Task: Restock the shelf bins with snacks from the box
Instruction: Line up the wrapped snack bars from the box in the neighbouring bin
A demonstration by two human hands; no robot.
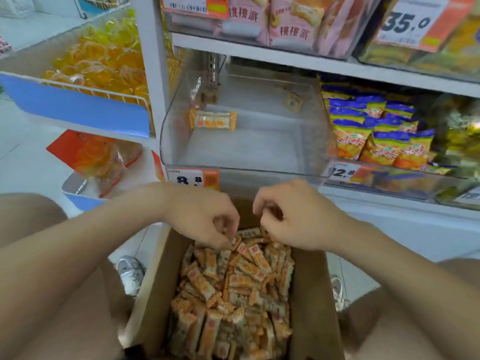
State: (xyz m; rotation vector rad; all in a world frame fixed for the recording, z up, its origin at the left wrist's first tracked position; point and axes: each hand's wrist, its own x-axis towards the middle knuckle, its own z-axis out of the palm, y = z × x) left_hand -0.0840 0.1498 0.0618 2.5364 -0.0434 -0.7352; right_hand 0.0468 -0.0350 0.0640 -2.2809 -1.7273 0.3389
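Observation:
A cardboard box (310,294) sits between my knees, packed with several small orange-and-white wrapped snack bars (233,287). My left hand (205,216) and my right hand (291,216) are both at the far end of the box, fingers curled down into the pile and gripping snack bars. Straight ahead on the shelf is a clear plastic bin (181,141), nearly bare, with one matching snack bar (213,120) lying at its back left and a small packet (293,102) further back.
Blue-and-orange chip bags (376,133) fill the bin to the right. Pink pastry packs (291,19) sit on the shelf above. A wire rack of yellow-orange jelly cups (104,61) stands at left. My shoes (130,274) rest on the white floor.

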